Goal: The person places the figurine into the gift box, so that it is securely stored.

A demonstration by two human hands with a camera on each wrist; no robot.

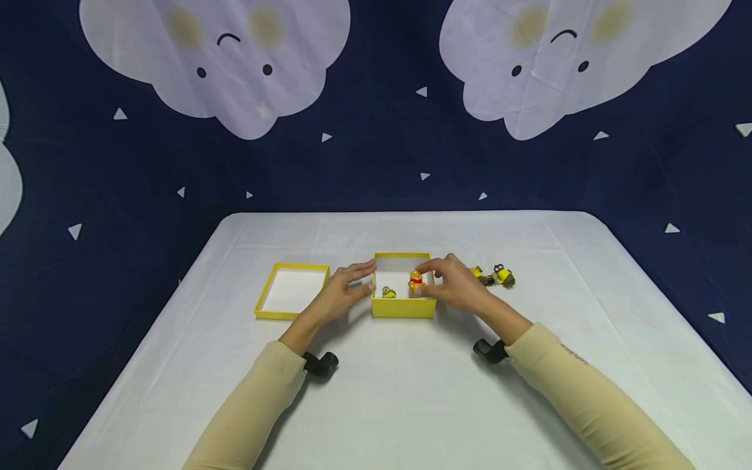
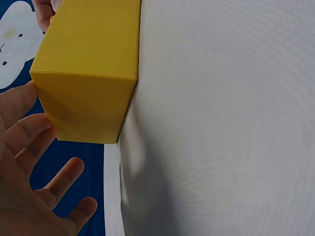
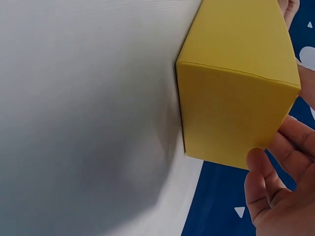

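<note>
I have the red-and-yellow figurine (image 1: pixel 416 281) between the thumb and forefinger of my right hand (image 1: pixel 461 285), which are bent inward in a narrow pinch; I can't tell whether its base touches the floor of the yellow box (image 1: pixel 403 308). Left of those fingertips, a small minion figure (image 1: pixel 388 293) lies inside. My left hand (image 1: pixel 345 287), fingers spread and gripping nothing, touches the box's near-left side. Outside its knuckles sits the yellow-rimmed lid (image 1: pixel 292 316); behind my right knuckles, more figures (image 1: pixel 503 275).

White table (image 1: pixel 376 405), navy backdrop (image 1: pixel 376 156), upside-down pale clouds (image 1: pixel 235 59), small white triangles (image 1: pixel 74 231)
</note>
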